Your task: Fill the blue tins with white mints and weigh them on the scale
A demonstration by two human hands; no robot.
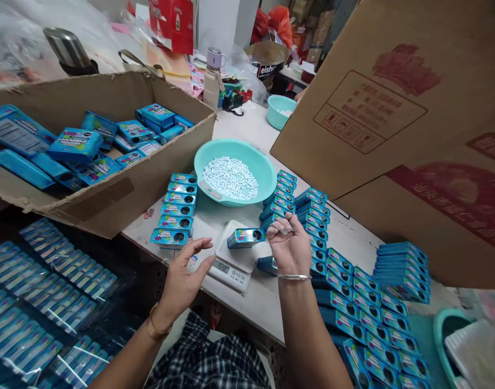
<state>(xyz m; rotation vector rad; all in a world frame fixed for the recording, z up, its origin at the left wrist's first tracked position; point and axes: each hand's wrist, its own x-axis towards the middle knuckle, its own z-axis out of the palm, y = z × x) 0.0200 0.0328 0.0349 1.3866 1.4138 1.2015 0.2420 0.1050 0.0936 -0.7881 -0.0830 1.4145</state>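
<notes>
A blue candy tin (246,237) with a dark round hole in its top stands on a small white digital scale (235,278), whose display is lit. My left hand (186,281) is just left of the scale, thumb and fingers apart, holding nothing. To the right of that tin, my right hand (290,243) is turned palm up with curled fingers, and a few pale candies show at the fingertips. Beyond the scale sits a turquoise basin (205,167) with many small white-blue candies (231,178) in it. Another tin (267,265) is partly behind my right wrist.
A row of upright tins (178,209) stands left of the basin; many more tins (345,297) fill the right side. An open cardboard box (105,202) of tins is at left, a large carton (393,135) at right. Wrapped packs (40,302) lie lower left.
</notes>
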